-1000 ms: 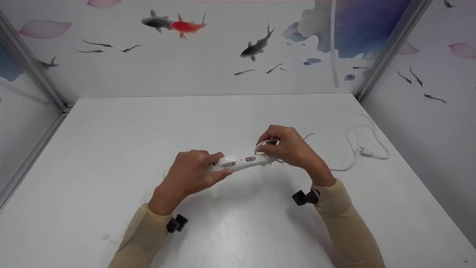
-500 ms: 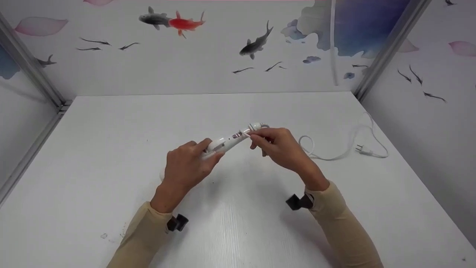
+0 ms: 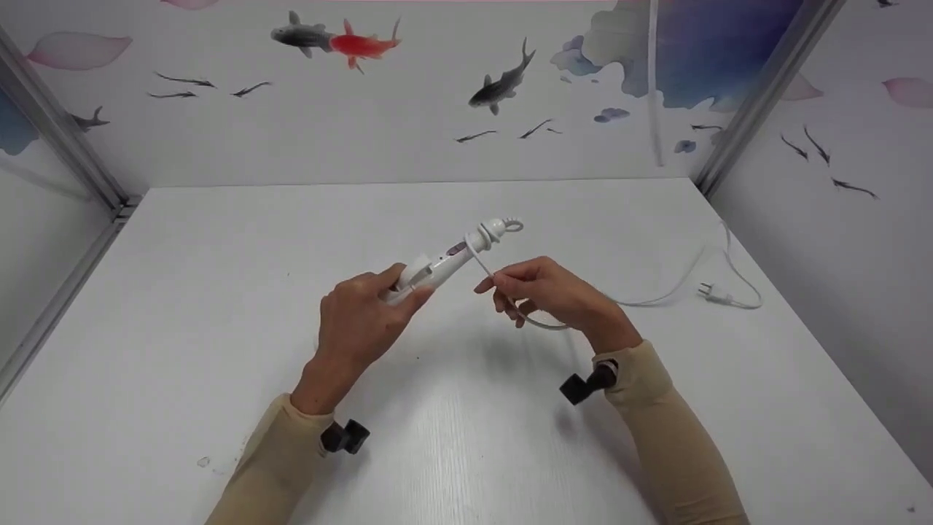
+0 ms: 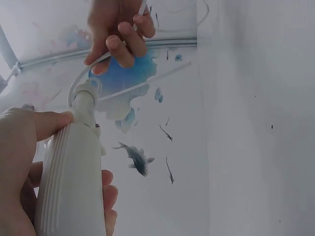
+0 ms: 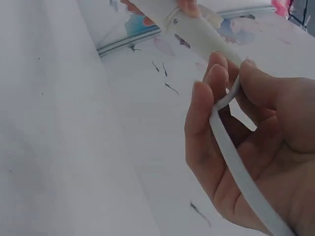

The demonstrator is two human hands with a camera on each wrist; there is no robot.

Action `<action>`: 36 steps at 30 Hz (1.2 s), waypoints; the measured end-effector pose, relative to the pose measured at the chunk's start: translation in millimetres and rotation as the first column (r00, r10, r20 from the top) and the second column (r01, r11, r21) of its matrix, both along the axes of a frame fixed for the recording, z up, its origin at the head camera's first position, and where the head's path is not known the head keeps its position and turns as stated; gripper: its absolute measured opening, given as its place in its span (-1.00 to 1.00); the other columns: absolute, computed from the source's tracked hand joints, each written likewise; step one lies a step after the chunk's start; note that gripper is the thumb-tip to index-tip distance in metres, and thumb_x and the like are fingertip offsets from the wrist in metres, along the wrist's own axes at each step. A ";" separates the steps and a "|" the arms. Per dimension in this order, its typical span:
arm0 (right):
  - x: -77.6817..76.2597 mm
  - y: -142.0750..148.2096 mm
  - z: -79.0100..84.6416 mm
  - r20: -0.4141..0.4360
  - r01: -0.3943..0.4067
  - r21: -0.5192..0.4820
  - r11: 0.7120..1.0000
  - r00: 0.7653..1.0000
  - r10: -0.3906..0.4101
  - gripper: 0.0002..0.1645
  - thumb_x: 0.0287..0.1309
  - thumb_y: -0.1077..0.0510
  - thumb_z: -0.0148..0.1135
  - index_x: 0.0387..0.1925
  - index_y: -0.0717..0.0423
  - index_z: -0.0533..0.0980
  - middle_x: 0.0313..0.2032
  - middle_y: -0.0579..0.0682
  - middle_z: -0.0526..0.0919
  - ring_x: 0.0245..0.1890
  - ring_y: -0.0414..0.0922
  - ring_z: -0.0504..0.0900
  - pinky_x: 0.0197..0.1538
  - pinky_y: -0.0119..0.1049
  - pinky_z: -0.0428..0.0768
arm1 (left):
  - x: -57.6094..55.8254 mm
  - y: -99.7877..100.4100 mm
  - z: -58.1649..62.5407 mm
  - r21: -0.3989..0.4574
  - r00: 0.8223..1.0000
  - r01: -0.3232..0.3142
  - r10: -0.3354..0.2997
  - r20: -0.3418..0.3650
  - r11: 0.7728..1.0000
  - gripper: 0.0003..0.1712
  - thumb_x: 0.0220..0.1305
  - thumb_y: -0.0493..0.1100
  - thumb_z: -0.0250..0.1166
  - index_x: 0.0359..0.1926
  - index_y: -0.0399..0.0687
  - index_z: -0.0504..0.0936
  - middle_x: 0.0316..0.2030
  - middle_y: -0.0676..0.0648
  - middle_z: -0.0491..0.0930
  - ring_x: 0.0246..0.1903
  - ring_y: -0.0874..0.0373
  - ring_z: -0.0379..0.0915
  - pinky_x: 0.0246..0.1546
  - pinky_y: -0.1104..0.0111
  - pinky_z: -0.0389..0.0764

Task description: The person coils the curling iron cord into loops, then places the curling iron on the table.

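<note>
A white curling iron (image 3: 444,266) is held above the table, its cord end tilted up and away to the right. My left hand (image 3: 357,313) grips its body, which looks thick and ribbed in the left wrist view. The white cord (image 3: 543,324) loops round the handle near the cord end. From there it runs to my right hand (image 3: 550,292), where thumb and index finger pinch it. In the right wrist view the cord (image 5: 241,169) crosses the palm, with the other fingers loosely bent. My left palm hides part of the iron.
The rest of the cord trails over the white table (image 3: 219,292) to a two-pin plug (image 3: 716,294) near the right edge. Walls with painted fish stand at the back and sides. Each wrist wears a small black camera (image 3: 576,389).
The iron's cord end has swung up and away from me. My right hand has carried the cord round the handle and now holds it lower, apart from the iron.
</note>
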State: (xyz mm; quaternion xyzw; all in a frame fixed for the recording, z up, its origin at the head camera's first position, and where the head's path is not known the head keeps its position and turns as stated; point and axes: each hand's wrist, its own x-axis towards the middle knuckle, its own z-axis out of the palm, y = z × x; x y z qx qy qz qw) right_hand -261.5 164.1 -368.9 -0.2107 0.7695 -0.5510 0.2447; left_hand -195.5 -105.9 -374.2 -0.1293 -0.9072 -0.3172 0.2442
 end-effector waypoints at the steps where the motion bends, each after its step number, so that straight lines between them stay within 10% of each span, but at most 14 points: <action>1: -2.0 1.6 -2.7 0.041 -0.004 0.013 1.000 0.999 0.004 -0.52 0.44 -0.08 0.11 0.02 0.24 0.64 -0.43 -0.05 0.57 -0.49 -0.19 0.48 -0.38 -0.39 0.51 | 0.5 -0.1 0.6 0.016 1.000 0.017 -0.017 0.023 1.000 -0.53 0.21 0.12 0.42 -0.07 -0.16 0.76 -0.39 -0.16 0.75 -0.51 0.05 0.57 -0.50 0.19 0.60; 10: -9.3 8.9 -14.4 0.075 0.065 0.133 0.989 0.994 -0.075 -0.69 0.32 0.06 0.24 -0.21 0.28 0.61 -0.54 -0.13 0.47 -0.57 -0.22 0.34 -0.42 -0.39 0.33 | -0.5 -8.7 -1.0 0.036 0.974 0.214 -0.216 0.071 0.976 -0.55 0.18 0.06 0.45 -0.02 -0.14 0.77 -0.37 -0.09 0.76 -0.49 0.15 0.52 -0.46 0.34 0.51; 18: -7.4 11.4 -10.3 -0.069 0.106 0.046 0.993 0.992 -0.103 -0.80 0.13 0.44 0.25 -0.25 0.17 0.65 -0.37 -0.19 0.64 -0.35 -0.22 0.48 -0.32 -0.41 0.45 | 1.3 -11.9 -2.4 -0.175 0.927 0.366 -0.375 -0.025 0.914 -0.65 0.19 0.06 0.44 -0.11 -0.05 0.78 -0.53 0.00 0.68 -0.62 0.29 0.34 -0.55 0.50 0.37; 24: -4.9 7.3 -4.5 -0.070 0.136 0.099 0.986 0.989 -0.129 -0.72 0.11 0.24 0.43 -0.12 0.26 0.69 -0.37 -0.15 0.70 -0.38 -0.18 0.55 -0.35 -0.41 0.56 | 3.0 -9.4 -1.4 -0.259 0.902 0.411 -0.431 -0.025 0.874 -0.71 0.19 0.09 0.44 -0.23 0.00 0.75 -0.63 0.01 0.58 -0.65 0.31 0.26 -0.59 0.51 0.29; 36: 9.4 2.1 17.9 -0.349 0.216 0.166 0.962 0.925 -0.147 -0.76 0.31 0.07 0.30 -0.10 0.10 0.72 -0.33 0.02 0.77 -0.31 -0.07 0.67 -0.26 -0.37 0.58 | 0.1 -2.5 -12.3 -0.351 0.944 0.315 -0.330 0.017 0.882 -0.64 0.20 0.14 0.42 -0.15 -0.01 0.77 -0.56 -0.02 0.67 -0.64 0.24 0.35 -0.60 0.46 0.37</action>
